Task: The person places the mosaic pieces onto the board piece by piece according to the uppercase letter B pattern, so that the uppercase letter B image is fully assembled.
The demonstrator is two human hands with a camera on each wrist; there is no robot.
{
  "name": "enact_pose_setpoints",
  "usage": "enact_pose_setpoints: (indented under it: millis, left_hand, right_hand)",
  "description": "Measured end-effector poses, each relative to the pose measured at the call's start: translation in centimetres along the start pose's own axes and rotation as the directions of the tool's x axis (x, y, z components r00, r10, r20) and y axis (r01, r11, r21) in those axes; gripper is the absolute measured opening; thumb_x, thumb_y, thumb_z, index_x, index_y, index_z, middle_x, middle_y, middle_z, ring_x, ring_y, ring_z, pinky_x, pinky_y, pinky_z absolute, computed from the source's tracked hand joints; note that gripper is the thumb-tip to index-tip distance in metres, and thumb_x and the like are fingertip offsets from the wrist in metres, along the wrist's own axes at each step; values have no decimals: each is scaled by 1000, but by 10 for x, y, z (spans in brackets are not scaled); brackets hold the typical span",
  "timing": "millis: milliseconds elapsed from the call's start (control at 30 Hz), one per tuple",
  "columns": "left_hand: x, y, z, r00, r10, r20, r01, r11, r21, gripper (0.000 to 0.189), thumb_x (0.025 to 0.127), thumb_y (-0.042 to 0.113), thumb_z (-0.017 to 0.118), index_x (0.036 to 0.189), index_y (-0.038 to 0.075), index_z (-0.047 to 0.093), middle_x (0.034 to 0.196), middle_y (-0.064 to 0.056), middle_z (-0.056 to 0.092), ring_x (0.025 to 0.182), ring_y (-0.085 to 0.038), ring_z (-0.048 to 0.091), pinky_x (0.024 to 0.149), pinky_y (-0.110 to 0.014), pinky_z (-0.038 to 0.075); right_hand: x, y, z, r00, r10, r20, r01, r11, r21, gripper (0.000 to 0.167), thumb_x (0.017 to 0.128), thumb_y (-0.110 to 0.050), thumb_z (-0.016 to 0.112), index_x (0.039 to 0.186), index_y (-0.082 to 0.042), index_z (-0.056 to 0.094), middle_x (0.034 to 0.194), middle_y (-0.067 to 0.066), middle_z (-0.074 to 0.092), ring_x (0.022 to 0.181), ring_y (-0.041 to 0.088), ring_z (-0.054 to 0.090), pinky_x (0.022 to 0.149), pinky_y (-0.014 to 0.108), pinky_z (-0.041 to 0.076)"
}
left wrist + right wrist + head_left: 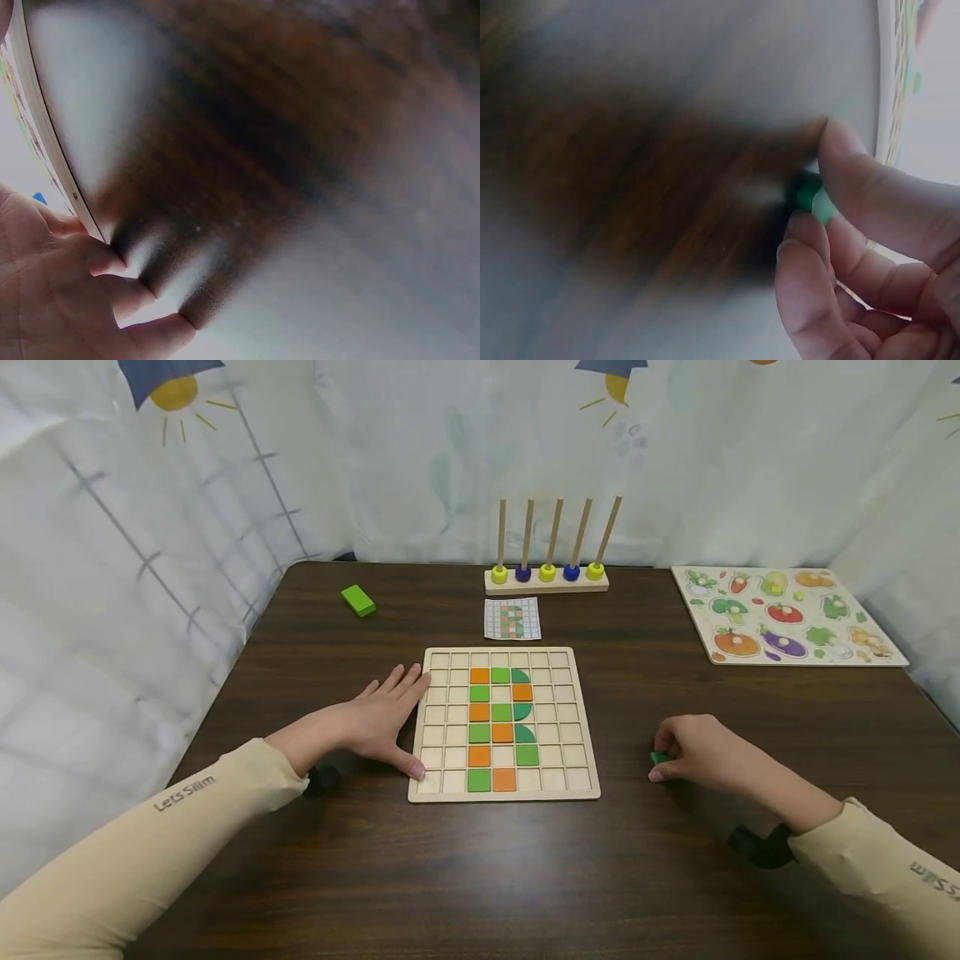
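A wooden grid board [570, 793] holds orange square tiles [479, 712], light green square tiles [527, 754] and dark green quarter-round tiles [525, 733] in its middle columns. My left hand [382, 718] rests along the board's left edge, fingers spread and thumb at the lower left corner. In the left wrist view, its fingertips [187, 319] touch the table beside the board's side. Right of the board, my right hand [705, 747] pinches a small dark green tile [808, 193] between thumb and curled fingers, low over the table; the fingers partly hide it.
Behind the board lies a small pattern card [512, 618], and beyond it stands a peg rack [546, 583] with yellow and blue rings. A light green block [358, 600] lies at the back left. The vegetable puzzle board [787, 614] is at the back right.
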State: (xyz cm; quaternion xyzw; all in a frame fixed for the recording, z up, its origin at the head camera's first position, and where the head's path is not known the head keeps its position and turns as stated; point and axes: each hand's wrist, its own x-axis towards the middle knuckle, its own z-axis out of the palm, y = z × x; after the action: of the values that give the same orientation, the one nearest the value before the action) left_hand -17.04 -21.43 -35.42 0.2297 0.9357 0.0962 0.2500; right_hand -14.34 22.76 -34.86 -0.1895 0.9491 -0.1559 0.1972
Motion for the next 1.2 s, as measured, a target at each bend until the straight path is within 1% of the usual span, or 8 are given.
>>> enact_pose_setpoints:
  millis: [133, 300, 533, 633, 767, 867, 1000, 1200]
  left_hand:
    - [0, 0, 0, 1000, -4, 0, 4, 1000, -1, 141, 72, 68, 83, 164, 1, -1, 171, -24, -6, 158, -47, -5, 121, -71, 10]
    - [0, 0, 0, 1000, -7, 2, 7, 1000, -1, 141, 72, 68, 82, 164, 1, -1, 171, -24, -6, 158, -47, -5, 121, -71, 10]
    - [1, 0, 0, 1000, -6, 3, 6, 1000, -2, 141, 72, 68, 82, 164, 2, -2, 171, -23, -6, 158, -46, -5, 122, -70, 10]
    - [0, 0, 0, 1000, -6, 3, 6, 1000, -1, 141, 72, 68, 83, 164, 2, -1, 171, -24, -6, 158, -46, -4, 122, -70, 10]
    - [0, 0, -1, 1000, -8, 4, 8, 1000, -2, 141, 72, 67, 83, 164, 1, -1, 171, -24, -6, 158, -46, -5, 122, -70, 10]
    - [-1, 0, -1, 1000, -9, 5, 9, 1000, -5, 141, 72, 67, 83, 164, 1, -1, 171, -24, -6, 158, -46, -5, 122, -70, 10]
    - [-1, 0, -1, 1000, -7, 6, 7, 1000, -9, 141, 73, 67, 83, 164, 1, -1, 171, -24, -6, 158, -47, -5, 122, -70, 9]
    - [0, 0, -1, 1000, -3, 5, 3, 1000, -5, 141, 72, 68, 83, 164, 1, -1, 171, -24, -6, 158, -47, -5, 122, -70, 10]
  right_hand:
    - [1, -2, 0, 1000, -25, 5, 25, 1000, -3, 26, 83, -22, 86, 90, -5, 68, 81, 0, 65, 73, 12, 58, 66, 31, 51]
    - [0, -1, 1, 999, -47, -21, 46, 999, -21, 18, 87, -18, 82, 90, -6, 69, 80, -1, 65, 70, 10, 56, 62, 29, 49]
    - [-4, 0, 0, 989, -95, -116, 88, 994, -61, 11, 91, -9, 75, 98, -2, 72, 87, 4, 68, 71, 10, 56, 61, 29, 48]
    - [-3, -5, -1, 982, -102, -156, 97, 995, -40, 10, 91, -7, 73, 100, -3, 74, 89, 3, 71, 73, 9, 57, 62, 28, 48]
    - [2, -19, -2, 974, -108, -200, 119, 992, 44, 9, 93, -7, 71, 101, -7, 75, 90, -2, 72, 75, 8, 59, 64, 27, 50]
    - [7, -32, 1, 968, -124, -218, 157, 977, 143, 7, 94, -9, 72, 101, -11, 74, 90, -3, 71, 78, 9, 62, 67, 25, 52]
    - [16, -49, 11, 967, -136, -217, 198, 933, 299, 9, 94, -12, 74, 102, -11, 73, 88, -1, 69, 77, 12, 62, 66, 24, 51]
    - [29, -68, 25, 985, -128, -112, 167, 855, 491, 9, 93, -13, 76, 98, -6, 73, 83, 4, 77, 72, 17, 68, 59, 26, 51]
